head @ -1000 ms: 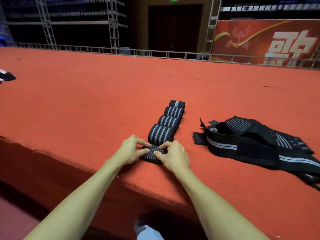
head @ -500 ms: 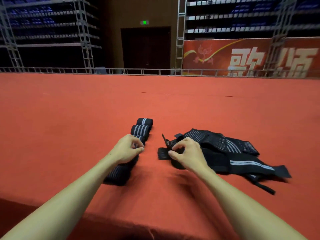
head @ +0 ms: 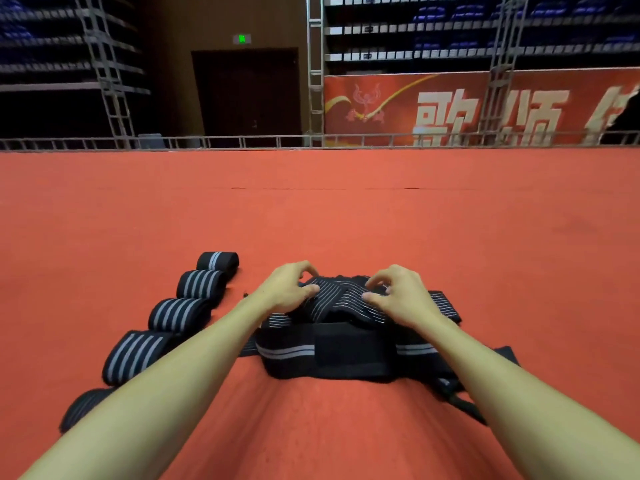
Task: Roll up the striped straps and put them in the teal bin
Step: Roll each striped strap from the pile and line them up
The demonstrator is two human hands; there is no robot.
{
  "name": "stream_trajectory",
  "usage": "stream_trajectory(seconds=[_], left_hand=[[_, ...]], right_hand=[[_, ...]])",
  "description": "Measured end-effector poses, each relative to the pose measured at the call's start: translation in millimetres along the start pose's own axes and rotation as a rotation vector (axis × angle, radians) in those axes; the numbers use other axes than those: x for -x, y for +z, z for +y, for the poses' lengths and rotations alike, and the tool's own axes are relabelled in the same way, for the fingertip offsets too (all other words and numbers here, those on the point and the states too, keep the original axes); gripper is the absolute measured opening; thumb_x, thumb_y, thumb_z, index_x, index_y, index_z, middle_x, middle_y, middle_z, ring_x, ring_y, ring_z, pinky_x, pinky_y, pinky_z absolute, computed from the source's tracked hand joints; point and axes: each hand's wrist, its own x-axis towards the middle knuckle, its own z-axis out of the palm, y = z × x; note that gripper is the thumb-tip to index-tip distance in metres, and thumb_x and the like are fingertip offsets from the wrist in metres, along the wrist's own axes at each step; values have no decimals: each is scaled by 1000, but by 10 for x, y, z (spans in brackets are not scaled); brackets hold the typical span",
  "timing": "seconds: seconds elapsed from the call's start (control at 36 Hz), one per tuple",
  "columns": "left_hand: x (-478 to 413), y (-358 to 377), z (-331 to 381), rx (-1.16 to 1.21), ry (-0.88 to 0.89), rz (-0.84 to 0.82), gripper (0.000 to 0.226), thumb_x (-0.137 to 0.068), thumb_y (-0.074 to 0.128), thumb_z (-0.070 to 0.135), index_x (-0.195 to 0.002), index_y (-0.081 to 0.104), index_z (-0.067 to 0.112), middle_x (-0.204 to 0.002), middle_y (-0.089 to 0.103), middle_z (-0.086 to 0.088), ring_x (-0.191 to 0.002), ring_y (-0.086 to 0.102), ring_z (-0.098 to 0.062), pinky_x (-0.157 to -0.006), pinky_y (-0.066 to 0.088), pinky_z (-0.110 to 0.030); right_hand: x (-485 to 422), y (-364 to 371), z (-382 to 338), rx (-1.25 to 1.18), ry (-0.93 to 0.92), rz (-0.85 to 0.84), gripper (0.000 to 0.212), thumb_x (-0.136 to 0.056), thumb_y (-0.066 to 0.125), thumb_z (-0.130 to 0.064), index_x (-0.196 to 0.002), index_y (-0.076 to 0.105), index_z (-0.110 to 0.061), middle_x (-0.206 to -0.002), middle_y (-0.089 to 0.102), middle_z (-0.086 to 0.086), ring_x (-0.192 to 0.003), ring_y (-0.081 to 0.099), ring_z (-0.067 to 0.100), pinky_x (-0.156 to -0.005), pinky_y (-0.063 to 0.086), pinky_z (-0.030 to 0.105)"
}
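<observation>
In the lower centre of the frame, on a wide red carpeted platform (head: 346, 209), lies a pile of loose straps (head: 349, 351), black with thin pale stripes, tangled and overlapping. Both bare forearms reach in from the bottom edge. The left hand (head: 287, 289) and right hand (head: 401, 296) rest on the pile's far side, fingers curled, each pinching the top strap (head: 341, 299) near where two bands cross. To the left of the pile, five rolled straps (head: 180, 313) sit in a diagonal row running from the lower left up toward the centre, close together and apart from the pile. The step in hand appears to be freeing one strap for rolling. To do it well, lift a single band clear of the tangle, find its free end, lay it flat, then roll tightly and evenly so the edges stay aligned and the roll does not spring open. No teal bin appears anywhere in the frame, so no container or its contents can be described; the finished rolls are not yet binned.
</observation>
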Motion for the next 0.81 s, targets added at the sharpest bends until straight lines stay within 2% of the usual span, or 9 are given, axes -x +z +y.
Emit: stream_trajectory(seconds=[0.11, 0.22, 0.39, 0.5, 0.58, 0.69, 0.81], left_hand=[[-114, 79, -18, 20, 8, 37, 22, -90, 70, 19, -110, 63, 21, -112, 64, -4, -94, 59, -20, -83, 43, -24], [-122, 145, -50, -42, -13, 11, 36, -85, 75, 24, -119, 63, 17, -119, 59, -9, -106, 57, -23, -85, 40, -25], [-82, 132, -82, -9, -2, 8, 43, -77, 82, 17, -116, 65, 19, -114, 61, -5, -81, 55, -15, -75, 41, -22], [-47, 66, -90, 39, 37, -5, 36, -80, 78, 10, -112, 64, 21, -88, 57, -2, -69, 51, -14, -66, 42, -27], [4, 32, -70, 54, 112, 13, 30, -84, 73, 9, -109, 63, 21, -78, 52, -1, -65, 46, -13, -61, 39, -24], [53, -10, -29, 139, 193, 44, 29, -87, 68, 6, -102, 59, 28, -75, 51, 5, -62, 45, -9, -63, 40, -24], [63, -108, 26, 204, 249, 39, 35, -90, 62, 3, -112, 52, 29, -85, 54, 1, -65, 50, -10, -65, 45, -26]], right_hand=[[-124, 76, -92, -49, -81, -30, 21, -84, 76, -32, -101, 75, -19, -100, 63, 0, -84, 50, 9, -81, 42, 25], [-134, 182, -213, -89, -128, -56, 23, -84, 76, -30, -104, 75, -19, -104, 67, 3, -84, 49, 9, -80, 41, 24], [-111, 275, -311, -118, -131, -92, 26, -86, 75, -30, -110, 73, -21, -111, 68, -2, -86, 48, 4, -80, 35, 18], [-113, 290, -345, -138, -144, -97, 24, -85, 76, -28, -108, 73, -21, -110, 69, -4, -77, 46, -1, -77, 34, 16], [-94, 305, -359, -127, -145, -112, 23, -84, 76, -28, -107, 73, -23, -111, 69, -5, -84, 48, 2, -79, 34, 17], [-77, 302, -396, -187, -131, -106, 21, -84, 77, -24, -103, 71, -25, -100, 68, -7, -88, 53, 7, -80, 39, 22], [-84, 201, -453, -280, -161, -25, 26, -82, 77, -18, -89, 56, -33, -81, 59, -9, -77, 57, 13, -74, 48, 32]])
